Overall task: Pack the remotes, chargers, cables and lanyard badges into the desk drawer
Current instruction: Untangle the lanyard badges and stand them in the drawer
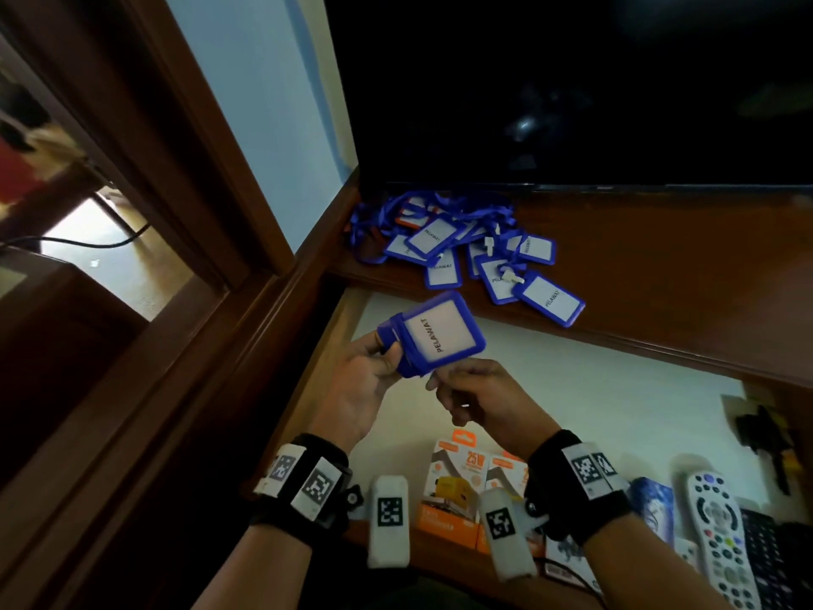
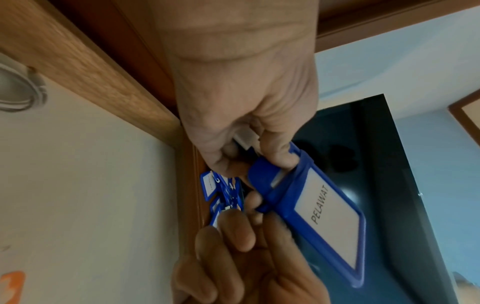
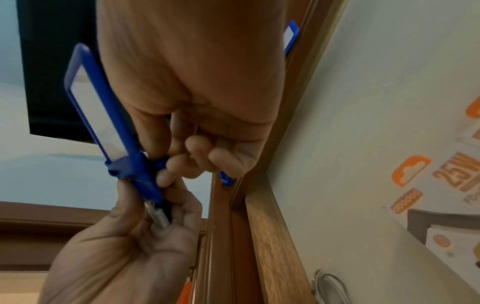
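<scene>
A blue lanyard badge [image 1: 440,332] with a white card reading PELAWAT is held above the open drawer [image 1: 572,389]. My left hand [image 1: 382,350] grips its clip end, thumb on top. My right hand [image 1: 444,380] has curled fingers pinching the badge's lower edge. In the left wrist view the left hand [image 2: 259,156] holds the badge [image 2: 324,216] by its clip and the right hand [image 2: 241,230] touches it from below. The right wrist view shows the badge [image 3: 103,102] edge-on between both hands. A pile of blue badges [image 1: 462,244] with tangled lanyards lies on the desk top.
Orange-and-white charger boxes [image 1: 462,482] and a white remote [image 1: 717,534] beside a black one lie at the drawer's near end. A coiled white cable [image 2: 20,88] lies in the drawer. A dark TV screen [image 1: 572,81] stands behind the pile. A wooden frame is on the left.
</scene>
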Demonstrator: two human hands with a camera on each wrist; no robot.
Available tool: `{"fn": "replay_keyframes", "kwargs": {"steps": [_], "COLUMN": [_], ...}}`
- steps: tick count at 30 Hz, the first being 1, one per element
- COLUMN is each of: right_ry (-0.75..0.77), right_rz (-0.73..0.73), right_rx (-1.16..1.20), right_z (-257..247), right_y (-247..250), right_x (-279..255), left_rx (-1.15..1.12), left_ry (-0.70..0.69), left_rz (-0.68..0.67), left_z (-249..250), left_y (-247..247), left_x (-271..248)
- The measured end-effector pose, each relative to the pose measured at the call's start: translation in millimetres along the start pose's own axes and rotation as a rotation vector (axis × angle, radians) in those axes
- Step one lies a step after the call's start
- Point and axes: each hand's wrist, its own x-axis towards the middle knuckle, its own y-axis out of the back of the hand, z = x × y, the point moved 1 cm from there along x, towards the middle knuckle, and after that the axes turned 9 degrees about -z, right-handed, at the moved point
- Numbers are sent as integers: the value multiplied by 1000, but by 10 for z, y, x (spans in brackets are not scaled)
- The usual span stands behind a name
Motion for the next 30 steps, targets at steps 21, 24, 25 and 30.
{"fn": "replay_keyframes", "kwargs": {"steps": [21,24,25,30], "right_ry": [-89,-69,-66,-138], "right_rz": [696,723,721,620], "right_rx": [-549,-839,-914,-1141], "right_z": [-263,-371,-406,-441], "right_y": [524,542,526,464], "right_x": [1573,1860,1937,2292], "left_rx": [1701,1736,1740,1754], "left_ry": [408,399,398,376], "left_rz": [-1172,-1247,-1253,-1259], "left_z": [-822,-944,-970,-1063], "left_y": [993,988,992,1008], "left_x": [910,932,943,970]}}
